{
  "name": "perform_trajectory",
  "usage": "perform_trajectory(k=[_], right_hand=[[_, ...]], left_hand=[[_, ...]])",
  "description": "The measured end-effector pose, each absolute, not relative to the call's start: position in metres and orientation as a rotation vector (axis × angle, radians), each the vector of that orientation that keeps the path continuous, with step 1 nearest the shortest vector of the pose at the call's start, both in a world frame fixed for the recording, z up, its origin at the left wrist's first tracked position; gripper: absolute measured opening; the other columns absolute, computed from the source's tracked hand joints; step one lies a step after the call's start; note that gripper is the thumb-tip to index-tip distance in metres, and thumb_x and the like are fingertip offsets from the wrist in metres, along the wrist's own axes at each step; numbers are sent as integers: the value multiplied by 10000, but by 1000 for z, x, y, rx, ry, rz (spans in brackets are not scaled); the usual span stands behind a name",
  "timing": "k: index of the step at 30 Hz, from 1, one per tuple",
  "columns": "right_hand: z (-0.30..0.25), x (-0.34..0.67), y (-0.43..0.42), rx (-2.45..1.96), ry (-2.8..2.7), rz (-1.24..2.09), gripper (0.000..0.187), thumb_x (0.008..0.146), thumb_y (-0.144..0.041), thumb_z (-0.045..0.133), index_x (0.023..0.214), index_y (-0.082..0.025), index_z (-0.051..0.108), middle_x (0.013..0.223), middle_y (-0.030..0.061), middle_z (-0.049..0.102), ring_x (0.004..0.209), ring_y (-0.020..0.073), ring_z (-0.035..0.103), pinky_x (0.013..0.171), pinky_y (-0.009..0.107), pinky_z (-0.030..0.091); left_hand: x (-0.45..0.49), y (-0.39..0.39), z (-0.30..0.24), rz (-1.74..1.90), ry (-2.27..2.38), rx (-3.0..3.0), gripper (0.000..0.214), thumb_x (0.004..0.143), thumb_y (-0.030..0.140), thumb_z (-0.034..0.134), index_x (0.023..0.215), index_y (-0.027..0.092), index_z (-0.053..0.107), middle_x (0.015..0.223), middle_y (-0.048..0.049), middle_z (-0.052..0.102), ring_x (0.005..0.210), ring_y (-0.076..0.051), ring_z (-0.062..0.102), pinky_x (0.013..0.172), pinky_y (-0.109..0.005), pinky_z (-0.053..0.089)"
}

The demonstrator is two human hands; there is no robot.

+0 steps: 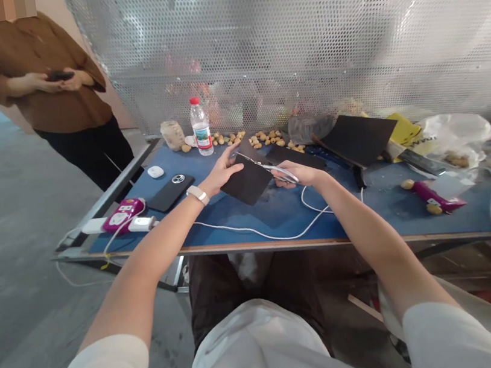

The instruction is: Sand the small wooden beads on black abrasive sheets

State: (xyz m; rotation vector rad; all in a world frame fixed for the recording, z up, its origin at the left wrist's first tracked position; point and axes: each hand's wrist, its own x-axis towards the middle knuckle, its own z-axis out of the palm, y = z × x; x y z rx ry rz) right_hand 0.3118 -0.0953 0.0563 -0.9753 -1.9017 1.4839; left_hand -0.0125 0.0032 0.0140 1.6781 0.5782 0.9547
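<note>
My left hand (222, 172) pinches the upper left edge of a black sheet (249, 180) and holds it above the blue table (277, 213). In my right hand (297, 173) is a pair of silver scissors (265, 166), fingers closed in the handles. The blades are spread apart and reach leftward across the top of the sheet toward my left fingers. A pale band is on my left wrist.
A water bottle (201, 126), scattered nuts (266, 138), a black phone (170, 192), a white cable (270, 232), a pink device (122, 214) and more black sheets (360, 138) lie on the table. A perforated metal screen stands behind. A person in brown (44, 84) stands at the left.
</note>
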Motion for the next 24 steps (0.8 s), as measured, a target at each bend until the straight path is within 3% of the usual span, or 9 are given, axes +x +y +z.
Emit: perform_trajectory(k=[5,10,15,17,20,24], right_hand=[[57,310,-97,-924,-1837,1585,887,836,-1023,1061,805,-254,618,593,-68,526,475,82,385,397,221,298],[55,311,-95,-919,-1859,1566,812,835,-964,1063,863,-241,695,595,-64,570,431,83,372,370,235,290],[55,311,-94,-878,-1940,1530,802,912,-972,1017,851,-240,693,588,-58,597,406,85,420,385,234,320],[56,309,-96,-874,-1938,1532,850,900,-1020,1008,819,-242,673,595,-49,598,413,85,431,376,235,322],[59,307,-100,-887,-1903,1520,905,852,-1067,1024,801,-244,651,597,-40,605,413,84,440,360,235,309],[63,307,-102,-868,-1854,1523,918,818,-1051,1065,793,-242,632,572,-50,584,405,76,440,386,234,340]], left_hand=[[-12,2,16,927,550,1665,1140,931,470,1020,1944,269,538,1527,-196,944,1406,-498,932,1282,-733,750],[-14,-4,23,936,504,1659,1253,902,588,1080,1983,385,480,1539,-162,945,1352,-471,953,1179,-684,783],[-18,-5,26,914,502,1641,1253,879,588,1111,1971,373,535,1441,-142,972,1279,-440,966,1177,-657,772],[-17,-6,25,909,495,1632,1137,870,584,1123,1878,327,664,1422,-145,975,1267,-418,964,1192,-614,765],[-13,-8,26,905,484,1644,814,855,600,1138,1536,231,890,1394,-155,974,1258,-383,949,1175,-521,749],[-10,-11,27,923,510,1640,599,834,623,1144,1201,204,924,1240,-126,971,1125,-324,913,1052,-439,723]])
